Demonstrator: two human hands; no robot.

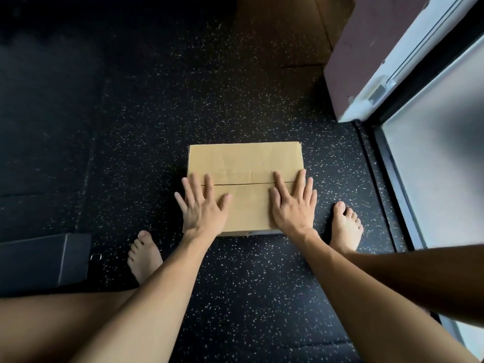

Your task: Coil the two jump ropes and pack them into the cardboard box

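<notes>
Resting on black speckled floor (248,271): closed cardboard box (243,161), hands flat atop.

The cardboard box (245,163) is plain brown corrugated paperboard, matt, lightly creased across its closed flaps. It sits on a floor (146,127) of black rubbery matting, dull and grainy (flecked all over with pale specks). At near left a black case (42,263) looks smooth and faintly sheened. On the right, the door frame (392,74) is pale painted metal, and the glass pane (440,163) beside it is smooth and hazy.
</notes>
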